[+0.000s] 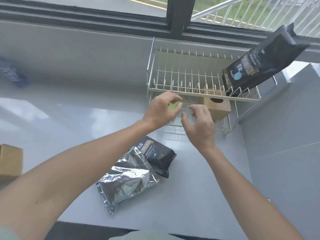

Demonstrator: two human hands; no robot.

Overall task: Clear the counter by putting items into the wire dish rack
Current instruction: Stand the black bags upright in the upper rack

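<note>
Left hand (161, 110) pinches a green thing (174, 106) at the rack (190, 90), right hand (199, 125) open; it could slip through the wires

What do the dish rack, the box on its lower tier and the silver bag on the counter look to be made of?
Dish rack: thin metal wire, apparently light-coated, seen in its slim rigid bars. Box: looks like wood or cardboard, matte tan, with a dark oval hole on top. Silver bag: crinkled metallic foil or foil laminate, mirror-like creases catching the light.
</note>
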